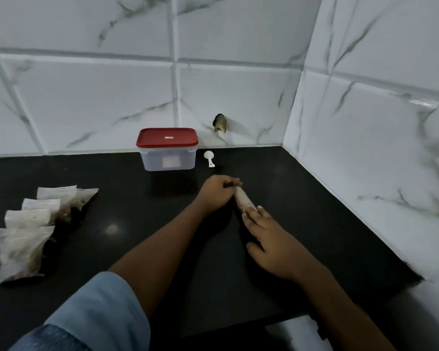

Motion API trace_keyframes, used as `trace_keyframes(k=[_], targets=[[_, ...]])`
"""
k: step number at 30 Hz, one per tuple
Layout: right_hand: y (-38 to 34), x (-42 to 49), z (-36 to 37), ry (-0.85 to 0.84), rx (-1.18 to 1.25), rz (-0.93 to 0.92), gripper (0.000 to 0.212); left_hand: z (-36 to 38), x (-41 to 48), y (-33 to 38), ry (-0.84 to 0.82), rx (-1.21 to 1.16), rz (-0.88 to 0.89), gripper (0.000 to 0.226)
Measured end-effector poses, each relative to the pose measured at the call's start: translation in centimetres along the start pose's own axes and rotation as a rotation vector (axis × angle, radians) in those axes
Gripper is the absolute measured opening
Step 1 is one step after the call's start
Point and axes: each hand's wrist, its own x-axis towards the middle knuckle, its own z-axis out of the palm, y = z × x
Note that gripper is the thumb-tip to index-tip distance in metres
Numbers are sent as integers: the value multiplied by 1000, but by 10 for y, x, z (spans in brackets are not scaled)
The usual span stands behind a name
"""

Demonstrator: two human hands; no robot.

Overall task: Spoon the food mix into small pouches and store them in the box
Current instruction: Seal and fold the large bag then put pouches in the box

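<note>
Handling one pouch at centre frame

White marble-veined tiled wall (pixel 86 97) fills the upper half and right side. Black countertop (pixel 112 173) spans the lower half. Blue sleeve (pixel 94 312) on the left arm, lower left. Filled pouches (pixel 28 231), four or five, overlap in a row at left edge, dark mix visible inside. Clear box (pixel 169 158) stands at the back against the wall, centre frame, red lid (pixel 166 138) on. Right hand (pixel 269 239), right of centre, lies flat, fingers straight, pressing the near end of the pouch (pixel 242 201). Left hand (pixel 217 192), just above it, has fingers curled, pinching the pouch's far end. Pouch lies on the counter between both hands, below the box. White spoon (pixel 209 158) rests just right of the box, untouched.
</note>
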Motion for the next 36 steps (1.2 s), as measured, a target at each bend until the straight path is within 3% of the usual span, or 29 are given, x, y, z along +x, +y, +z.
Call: trace_keyframes(k=[5,9,11,15,19,25,27,30,32,36], targets=[[-13,-7,7,-22,-186,-14,91,-12,6,-9,-153,99,-62,51],[-12,-8,5,-75,-197,18,98,2,11,-16,-270,548,57,63],[-10,-6,6,-106,-197,23,98,7,12,-20,-275,655,70,62],[-5,-3,7,-120,-161,20,99,9,14,-17,-303,711,55,61],[-7,-7,4,-92,-107,11,98,0,10,-13,-305,604,75,58],[-35,27,-22,-11,-192,-68,107,-40,-4,-13,-75,470,138,60],[-42,61,-32,16,-82,-73,112,-64,-8,-21,95,435,169,63],[-53,121,-41,33,125,-47,91,-104,-9,-42,287,492,157,64],[-61,163,-42,79,259,-33,80,-130,-8,-59,342,580,123,64],[-69,228,-40,143,454,25,80,-161,-6,-85,378,641,17,64]])
